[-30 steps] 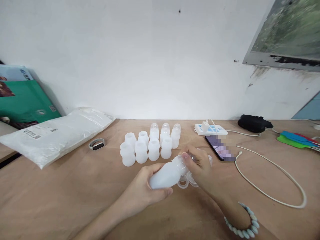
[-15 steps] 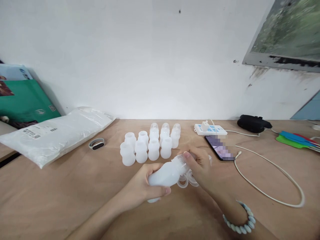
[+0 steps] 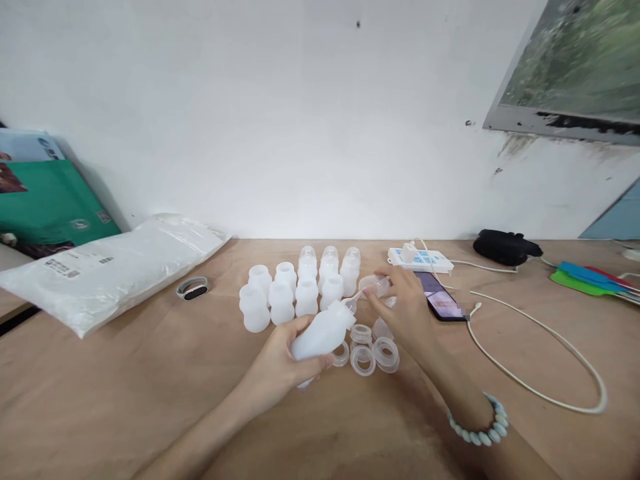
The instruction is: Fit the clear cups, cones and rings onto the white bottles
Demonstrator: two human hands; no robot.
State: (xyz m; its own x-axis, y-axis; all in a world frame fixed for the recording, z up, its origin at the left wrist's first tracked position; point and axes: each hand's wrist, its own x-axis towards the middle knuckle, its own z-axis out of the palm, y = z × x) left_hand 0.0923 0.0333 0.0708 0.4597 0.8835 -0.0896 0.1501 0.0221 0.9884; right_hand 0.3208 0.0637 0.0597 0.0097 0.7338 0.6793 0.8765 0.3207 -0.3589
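My left hand (image 3: 280, 363) is wrapped round a white, soft-looking bottle (image 3: 320, 332), tilted with its neck up to the right. Close to that neck, my right hand (image 3: 403, 300) pinches a clear spoon-shaped piece (image 3: 351, 305). A clear rounded cover (image 3: 373, 285) shows at the same fingers; whether it is joined to the spoon-shaped piece I cannot tell. Below the hands lie several clear rings (image 3: 363, 361). Behind stand several open white bottles (image 3: 256, 310) and three white bottles with clear domed caps (image 3: 329, 263).
A phone (image 3: 443, 297), a power strip (image 3: 423, 259) and a looped white cable (image 3: 550, 393) lie on the right. Farther right are a black case (image 3: 506, 247) and coloured flat utensils (image 3: 590, 277). A fitness band (image 3: 193, 289) and white parcel (image 3: 125, 267) lie left.
My right hand has moved up and away from the bottle's neck, with clear pieces at its fingers. The bottle has shifted slightly left, and more clear rings show.
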